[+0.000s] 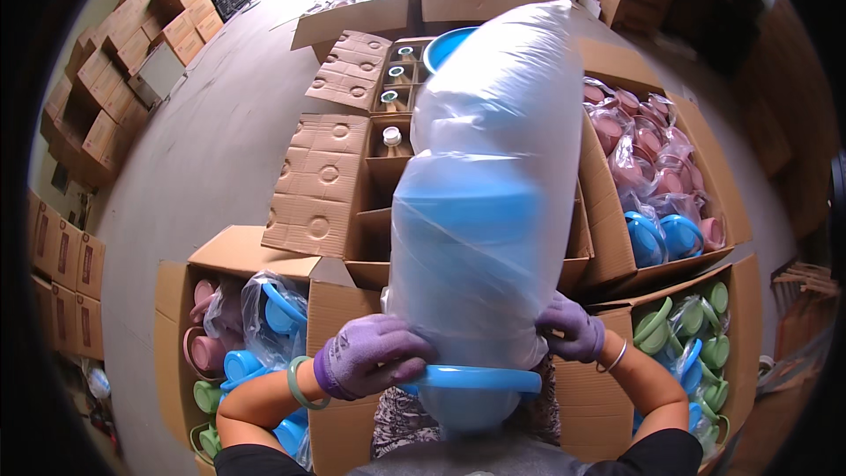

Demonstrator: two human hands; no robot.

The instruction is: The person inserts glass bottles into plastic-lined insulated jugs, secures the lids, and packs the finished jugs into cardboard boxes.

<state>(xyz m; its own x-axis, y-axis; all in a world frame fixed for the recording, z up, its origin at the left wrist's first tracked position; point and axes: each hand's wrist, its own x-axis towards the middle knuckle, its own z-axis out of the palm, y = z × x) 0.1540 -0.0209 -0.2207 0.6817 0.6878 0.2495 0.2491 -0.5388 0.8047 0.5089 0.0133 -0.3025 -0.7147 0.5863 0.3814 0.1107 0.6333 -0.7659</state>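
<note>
A large, puffed-up clear plastic bag [498, 97] stands tall before me, with something blue and round [471, 229] showing blurred through its film. Below the bag's lower edge, close to my body, is a blue plastic tub [471, 401] with a wide rim. My left hand [370, 357], in a purple glove, is closed on the bag's lower left edge, its fingers right by the tub's rim. On the other side my right hand [571, 328], gloved alike, pinches the bag's lower right edge. The film hides part of the fingertips.
Divided carton [322, 167] with white-capped bottles [393, 139] lies ahead. Open boxes hold pink, blue and green plastic ware: at left [172, 335], at right [745, 344] and far right [723, 185]. A blue basin [445, 46] sits behind the bag. Stacked cartons [115, 88] line the left wall.
</note>
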